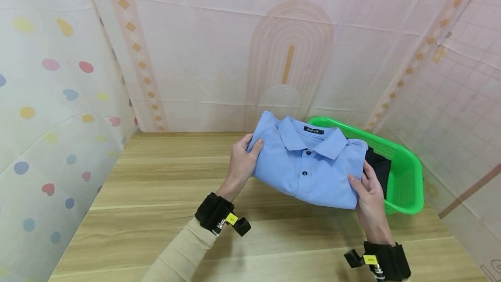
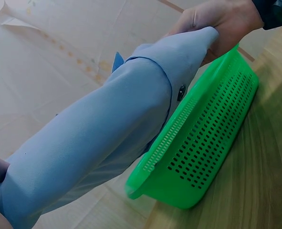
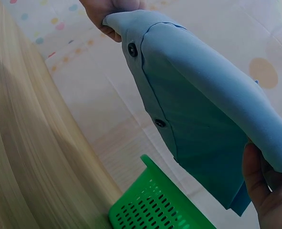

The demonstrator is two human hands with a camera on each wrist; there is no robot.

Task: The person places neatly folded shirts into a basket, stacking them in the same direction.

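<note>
A folded light blue collared shirt, with dark buttons and a black neck label, hangs in the air between both hands. My left hand grips its left side, thumb on the front. The right side is pinched by my right hand, with the thumb in front and the fingers partly behind the cloth. In the right wrist view, the shirt shows its folded underside with two buttons. The left wrist view has the shirt seen along its lower fold, above the basket's near side.
A green perforated basket stands on the wooden table at the right, partly behind the shirt. Dark folded cloth lies inside it. Patterned curtains enclose the table at the back and both sides.
</note>
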